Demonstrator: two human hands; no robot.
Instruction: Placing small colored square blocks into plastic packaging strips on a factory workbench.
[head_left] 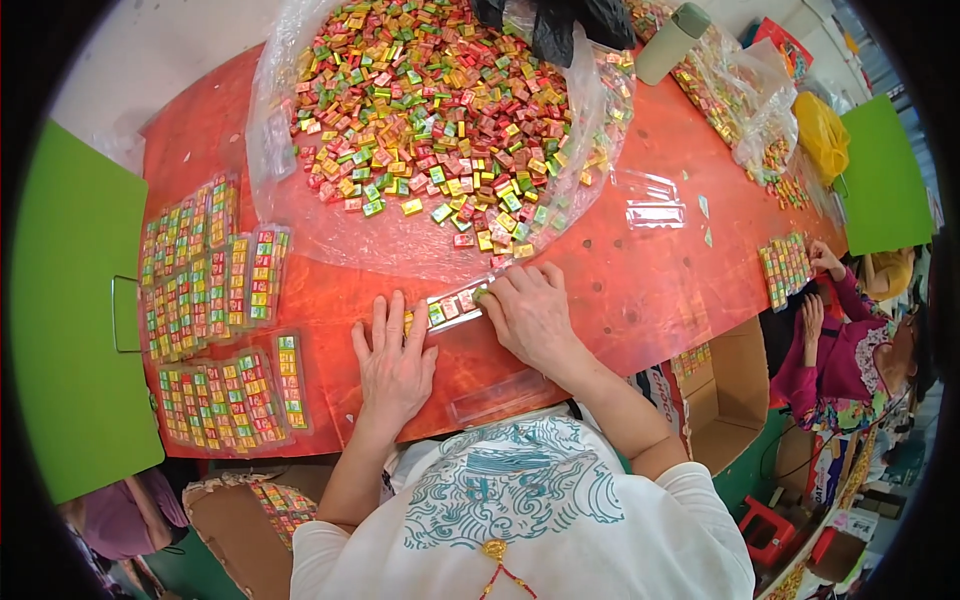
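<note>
A narrow clear plastic tray (455, 308) lies at a slant on the red table in front of me, with a row of small wrapped blocks, red, green and yellow, set in it. Beside its left end my left hand (393, 365) rests flat with fingers spread, the index finger close to the last blocks. Over the right end my right hand (532, 315) is bent, thumb and fingers pinched at a small green block (481, 294). Its fingers hide that end of the tray. Beyond it spreads a big heap of similar blocks (430, 110) on clear plastic sheeting (400, 240).
Filled trays (215, 290) lie in groups at the left. Clear empty trays (655, 212) sit right of the heap. A grey-green bottle (672, 45) and a yellow bag (822, 135) stand farther back. Cardboard boxes (735, 390) are below the table edge. Another person's hands (820, 285) touch trays at right.
</note>
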